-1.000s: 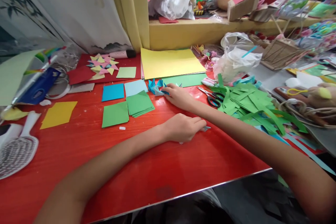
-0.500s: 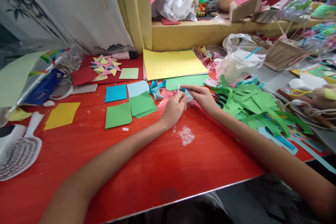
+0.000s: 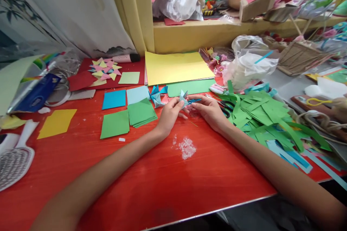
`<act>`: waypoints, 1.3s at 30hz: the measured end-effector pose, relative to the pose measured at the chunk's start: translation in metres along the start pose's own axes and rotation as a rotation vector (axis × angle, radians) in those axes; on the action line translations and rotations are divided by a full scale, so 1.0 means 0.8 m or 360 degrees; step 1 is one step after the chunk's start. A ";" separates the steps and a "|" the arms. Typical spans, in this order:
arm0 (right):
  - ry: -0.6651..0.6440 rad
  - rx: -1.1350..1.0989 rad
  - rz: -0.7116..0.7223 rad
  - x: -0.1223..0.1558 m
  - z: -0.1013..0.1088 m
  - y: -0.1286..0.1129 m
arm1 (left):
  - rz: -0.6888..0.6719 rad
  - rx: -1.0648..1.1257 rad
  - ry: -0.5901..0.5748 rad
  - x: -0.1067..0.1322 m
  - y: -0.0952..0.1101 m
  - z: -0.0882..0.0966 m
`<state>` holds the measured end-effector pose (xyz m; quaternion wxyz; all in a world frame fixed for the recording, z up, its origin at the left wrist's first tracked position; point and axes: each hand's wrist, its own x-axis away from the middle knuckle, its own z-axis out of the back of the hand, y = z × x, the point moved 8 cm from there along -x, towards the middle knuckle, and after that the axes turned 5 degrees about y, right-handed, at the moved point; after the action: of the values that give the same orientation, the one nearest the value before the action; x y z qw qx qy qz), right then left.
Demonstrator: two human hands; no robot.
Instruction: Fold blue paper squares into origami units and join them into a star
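Observation:
In the head view, my left hand (image 3: 168,114) pinches a light blue folded paper piece (image 3: 183,97) with pointed tips. My right hand (image 3: 210,111) is closed on a thin darker blue piece (image 3: 194,100), seen edge-on beside the light blue one; it looks like folded paper. Whether the two pieces touch, I cannot tell. Just left of my fingers stand blue folded paper shapes (image 3: 157,96). Behind my right hand lie black-handled scissors (image 3: 225,108), partly covered by paper strips.
Left of my hands are a stack of green squares (image 3: 141,112), another green square (image 3: 115,124), a blue square (image 3: 114,99) and a yellow sheet (image 3: 56,123). Green paper strips (image 3: 261,110) heap up at right. White crumbs (image 3: 187,148) lie in front; another person's hand (image 3: 339,107) shows far right.
My hands have drawn slightly apart, and a thin blue piece now shows in my right fingers. The light blue piece has turned upright in my left fingers. The view has shifted slightly.

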<state>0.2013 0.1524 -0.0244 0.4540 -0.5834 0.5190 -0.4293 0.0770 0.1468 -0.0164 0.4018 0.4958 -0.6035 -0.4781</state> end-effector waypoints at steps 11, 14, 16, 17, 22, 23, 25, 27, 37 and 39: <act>0.0025 0.0226 0.0138 0.016 -0.006 -0.016 | -0.0093 -0.0301 -0.0370 -0.008 0.005 -0.009; 0.0114 0.0304 0.0343 0.023 -0.003 -0.031 | -0.0138 -0.0293 -0.0396 -0.009 0.006 -0.010; 0.0164 0.0340 0.0439 0.027 -0.001 -0.039 | -0.0147 -0.0359 -0.0393 -0.008 0.007 -0.009; 0.0177 0.0355 0.0467 0.028 0.000 -0.041 | -0.0154 -0.0402 -0.0388 -0.008 0.008 -0.009; 0.0149 0.0453 0.0597 0.032 -0.002 -0.044 | -0.0362 -0.0798 -0.0284 -0.009 0.024 0.002; 0.0137 0.0486 0.0641 0.033 -0.004 -0.045 | -0.0410 -0.0893 -0.0269 -0.009 0.026 0.003; 0.0122 0.0569 0.0713 0.036 -0.006 -0.046 | -0.0477 -0.1024 -0.0268 -0.009 0.028 0.004; 0.0133 0.0641 0.0755 0.038 -0.007 -0.048 | -0.0507 -0.1069 -0.0280 -0.008 0.028 0.003; 0.0139 0.0575 0.0700 0.035 -0.006 -0.046 | -0.0563 -0.1078 -0.0304 -0.005 0.030 -0.001; 0.0143 0.0575 0.0684 0.034 -0.005 -0.044 | -0.0549 -0.1050 -0.0317 -0.005 0.027 -0.001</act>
<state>0.2076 0.1270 0.0120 0.6077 -0.3501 0.5653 -0.4342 0.0739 0.1520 0.0051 0.3928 0.3852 -0.3609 -0.7530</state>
